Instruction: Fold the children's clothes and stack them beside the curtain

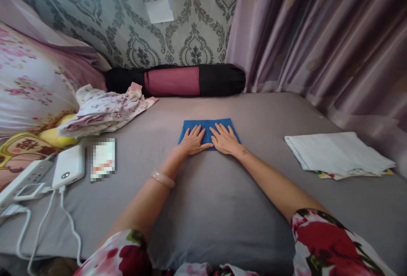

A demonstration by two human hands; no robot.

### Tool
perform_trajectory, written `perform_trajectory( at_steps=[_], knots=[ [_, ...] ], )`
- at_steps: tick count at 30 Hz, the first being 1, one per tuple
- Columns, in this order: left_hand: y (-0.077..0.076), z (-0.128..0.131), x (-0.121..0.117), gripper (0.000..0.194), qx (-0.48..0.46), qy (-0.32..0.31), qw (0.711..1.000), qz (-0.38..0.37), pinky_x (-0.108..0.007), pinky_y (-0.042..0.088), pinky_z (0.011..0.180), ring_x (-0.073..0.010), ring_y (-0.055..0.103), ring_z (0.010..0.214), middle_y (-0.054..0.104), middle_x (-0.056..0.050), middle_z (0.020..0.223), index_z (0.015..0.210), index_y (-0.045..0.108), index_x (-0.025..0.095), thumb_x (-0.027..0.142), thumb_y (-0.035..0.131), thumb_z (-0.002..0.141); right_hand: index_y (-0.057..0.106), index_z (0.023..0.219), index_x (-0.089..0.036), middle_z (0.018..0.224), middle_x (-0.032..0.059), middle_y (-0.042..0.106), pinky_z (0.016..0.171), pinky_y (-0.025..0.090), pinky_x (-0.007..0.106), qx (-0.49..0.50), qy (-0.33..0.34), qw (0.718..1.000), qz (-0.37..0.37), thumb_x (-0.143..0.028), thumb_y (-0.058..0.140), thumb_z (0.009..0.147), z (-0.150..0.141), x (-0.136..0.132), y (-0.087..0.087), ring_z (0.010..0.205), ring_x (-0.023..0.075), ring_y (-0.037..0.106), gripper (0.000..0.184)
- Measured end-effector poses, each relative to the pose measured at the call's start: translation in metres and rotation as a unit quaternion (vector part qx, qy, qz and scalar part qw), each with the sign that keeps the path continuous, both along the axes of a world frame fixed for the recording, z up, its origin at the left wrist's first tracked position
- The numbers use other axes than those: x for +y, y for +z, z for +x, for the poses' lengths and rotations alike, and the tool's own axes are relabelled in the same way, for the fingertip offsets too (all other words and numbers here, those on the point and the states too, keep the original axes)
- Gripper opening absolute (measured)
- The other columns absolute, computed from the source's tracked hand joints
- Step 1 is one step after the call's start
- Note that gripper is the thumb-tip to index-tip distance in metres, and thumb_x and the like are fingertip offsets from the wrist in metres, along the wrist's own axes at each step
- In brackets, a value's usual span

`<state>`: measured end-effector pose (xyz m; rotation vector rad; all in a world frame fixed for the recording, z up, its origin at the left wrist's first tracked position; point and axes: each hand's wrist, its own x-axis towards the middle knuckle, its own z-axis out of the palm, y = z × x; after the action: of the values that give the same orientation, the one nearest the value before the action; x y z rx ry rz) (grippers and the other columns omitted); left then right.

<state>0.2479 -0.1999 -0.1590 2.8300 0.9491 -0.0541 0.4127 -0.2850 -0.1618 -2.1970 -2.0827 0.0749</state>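
Note:
A folded blue cloth [207,123] lies flat on the grey sheet of the bed [203,208], straight ahead of me. My left hand [193,141] rests palm down on its left half, fingers spread and pointing away. On the right half lies my right hand [224,139], also flat with its fingers apart. The two thumbs nearly meet near the cloth's front edge. Neither hand grips anything. The cloth's middle and front are partly hidden under the hands.
Folded white cloth [337,151] lies to the right. Patterned clothes [104,110] are piled at left, near a white power bank [68,166], a power strip [28,178], cables and a blurred card [103,159]. A black and maroon bolster [171,81] lines the wall.

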Motion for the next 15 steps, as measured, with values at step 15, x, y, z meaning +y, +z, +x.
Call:
perform_trajectory(
  at_steps=[15],
  knots=[
    [0.006,0.012,0.008,0.059,-0.126,0.143,0.979,0.076,-0.055,0.015,0.116,-0.0316,0.024,0.144,0.031,-0.017,0.154,0.142,0.041,0.015,0.049,0.029,0.096,0.032,0.148,-0.009,0.157,0.0159,0.022,0.117,0.010,0.051,0.022,-0.093,0.995,0.041,-0.035,0.024,0.097,0.013,0.021,0.010,0.146,0.0278,0.016,0.058]
  ],
)
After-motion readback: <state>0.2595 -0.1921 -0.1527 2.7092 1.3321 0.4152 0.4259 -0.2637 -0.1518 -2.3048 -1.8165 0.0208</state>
